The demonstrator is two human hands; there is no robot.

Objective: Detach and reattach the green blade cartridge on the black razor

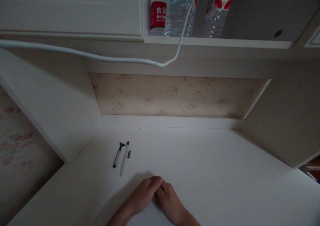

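On the desk, left hand and right hand rest slack, empty, fingertips meeting. Nearby lie one razor, one stick, one cap; one cable crosses three bottles.

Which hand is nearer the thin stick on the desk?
Left. The left hand lies just right of the near end of the thin stick, not touching it. The right hand sits farther right, beyond the left one, fingertips meeting.
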